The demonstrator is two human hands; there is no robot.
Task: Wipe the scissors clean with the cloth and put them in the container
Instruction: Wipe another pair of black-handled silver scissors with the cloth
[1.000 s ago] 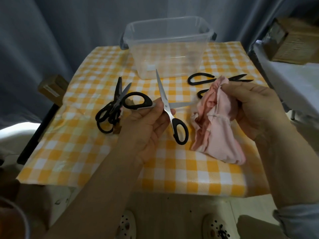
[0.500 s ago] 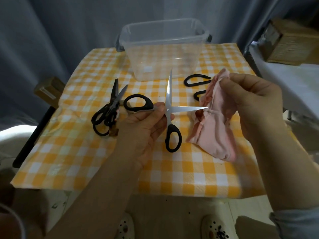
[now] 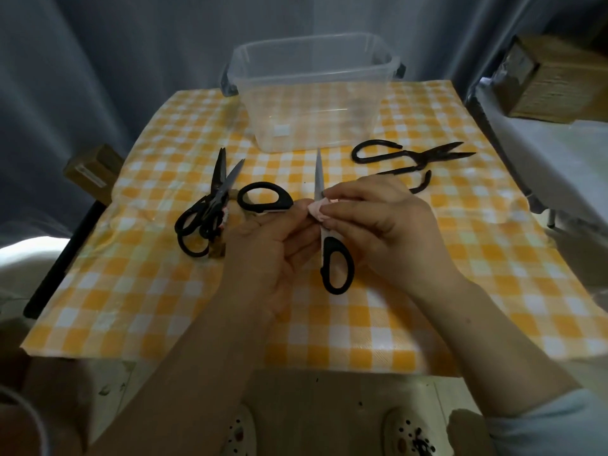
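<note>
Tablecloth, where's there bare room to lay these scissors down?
Bare tablecloth lies near-left, between the heaped scissors and the front edge, and near-right, in front of the dark shears. Crowded: the strip before the container, where left hand and right hand work the held scissors.

Wide-open scissors (image 3: 336,268), cloth (image 3: 316,210) at the pivot.
I hold them black-handled, one blade pointing toward the clear container (image 3: 312,93); the pink cloth is bunched against the pivot.

A yellow-and-white checked, oilcloth-covered table (image 3: 460,307) carried a clear plastic container (image 3: 312,126) at its far edge; black-handled steel scissors (image 3: 210,205) lay left; all-black iron shears (image 3: 408,159) lay right.
</note>
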